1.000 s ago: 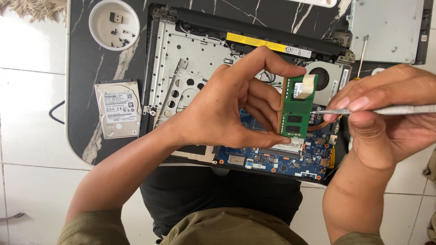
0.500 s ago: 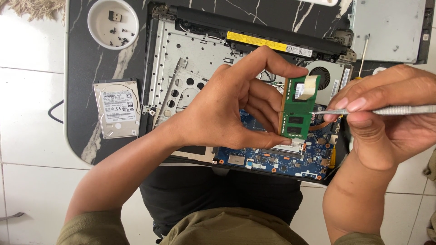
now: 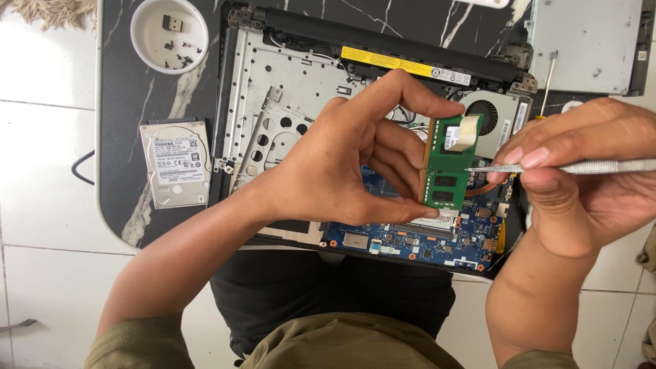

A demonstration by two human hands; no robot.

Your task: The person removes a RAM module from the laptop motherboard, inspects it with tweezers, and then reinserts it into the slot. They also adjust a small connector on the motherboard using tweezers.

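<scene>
My left hand (image 3: 348,164) pinches a green memory module (image 3: 448,164) upright between thumb and forefinger, above the blue motherboard (image 3: 417,242) of an opened laptop (image 3: 287,102). My right hand (image 3: 588,178) grips a slim metal tool (image 3: 547,167) whose tip points at the module's right edge. A white label sticks to the module's upper part.
A silver hard drive (image 3: 175,162) lies left of the laptop on the dark marble-patterned table (image 3: 130,96). A white bowl (image 3: 169,34) with several small screws sits at the top left. The cooling fan (image 3: 486,109), a screwdriver (image 3: 545,85) and a grey cover panel (image 3: 581,41) lie at the upper right.
The module and both hands stay almost in place; the view has shifted very slightly.
</scene>
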